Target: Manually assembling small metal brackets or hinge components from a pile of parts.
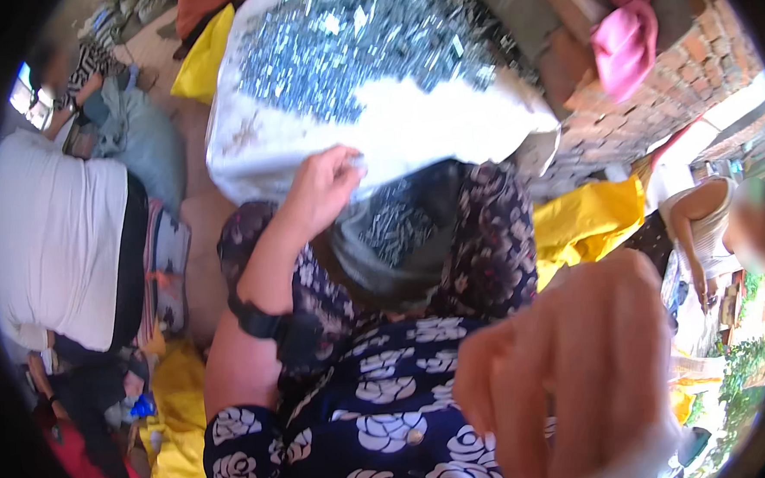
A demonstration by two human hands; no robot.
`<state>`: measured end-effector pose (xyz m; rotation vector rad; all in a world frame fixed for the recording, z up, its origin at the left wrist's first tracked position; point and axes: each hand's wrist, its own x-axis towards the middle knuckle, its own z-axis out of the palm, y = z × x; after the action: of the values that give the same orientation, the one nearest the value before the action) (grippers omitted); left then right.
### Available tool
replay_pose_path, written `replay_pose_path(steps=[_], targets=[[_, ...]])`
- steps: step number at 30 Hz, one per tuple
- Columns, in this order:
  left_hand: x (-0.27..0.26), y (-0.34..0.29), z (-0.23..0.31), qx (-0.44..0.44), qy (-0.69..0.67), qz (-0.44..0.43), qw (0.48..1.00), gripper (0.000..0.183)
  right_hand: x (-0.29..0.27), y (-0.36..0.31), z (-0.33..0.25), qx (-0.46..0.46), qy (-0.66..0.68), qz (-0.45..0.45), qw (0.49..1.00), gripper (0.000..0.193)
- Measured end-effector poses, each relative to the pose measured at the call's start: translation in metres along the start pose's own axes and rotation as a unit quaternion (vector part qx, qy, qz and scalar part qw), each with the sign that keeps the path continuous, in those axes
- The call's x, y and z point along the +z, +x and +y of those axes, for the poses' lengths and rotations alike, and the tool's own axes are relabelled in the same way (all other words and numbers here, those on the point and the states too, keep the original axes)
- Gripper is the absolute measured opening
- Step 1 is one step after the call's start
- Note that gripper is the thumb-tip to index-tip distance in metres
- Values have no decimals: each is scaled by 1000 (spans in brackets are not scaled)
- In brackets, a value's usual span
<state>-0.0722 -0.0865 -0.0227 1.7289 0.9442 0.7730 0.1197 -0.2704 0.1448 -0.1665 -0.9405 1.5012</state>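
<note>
The left hand's fingers (pixel 344 157) are closing narrowly at the tips, apparently pinching a small pale piece, though its outline is too small to make out. The left hand (pixel 319 190) is hanging over the tabletop's near edge, probably because that is putting both heaps within short reach. The right hand (pixel 571 368) is curling close to the camera; blur is hiding whether it is holding anything.

Below the left hand, a dark grey, rounded container (pixel 358 275) of unclear material is sitting between flower-patterned dark legs (pixel 496 233), which are likely steadying it. Small, shiny, silvery strips (pixel 395 230) are lying inside. Beyond, a larger loose heap of similar bright slivers (pixel 364 45) is covering the far part of a white-sheeted tabletop (pixel 266 154), the pale sheet presumably making them easier to see.
</note>
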Motion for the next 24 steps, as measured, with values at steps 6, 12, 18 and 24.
replay_pose_path(steps=[6,12,18,24], targets=[[-5,-7,7,10,36,3,999,26,-60,38,-9,98,-214,94,967,20],[2,2,17,17,42,-28,999,24,-123,61,-55,28,-298,244,922,22],[11,13,32,47,103,-25,993,20,-138,104,-107,-36,-403,269,874,21],[21,18,32,104,189,-66,974,17,-152,196,-153,-160,-536,237,795,26]])
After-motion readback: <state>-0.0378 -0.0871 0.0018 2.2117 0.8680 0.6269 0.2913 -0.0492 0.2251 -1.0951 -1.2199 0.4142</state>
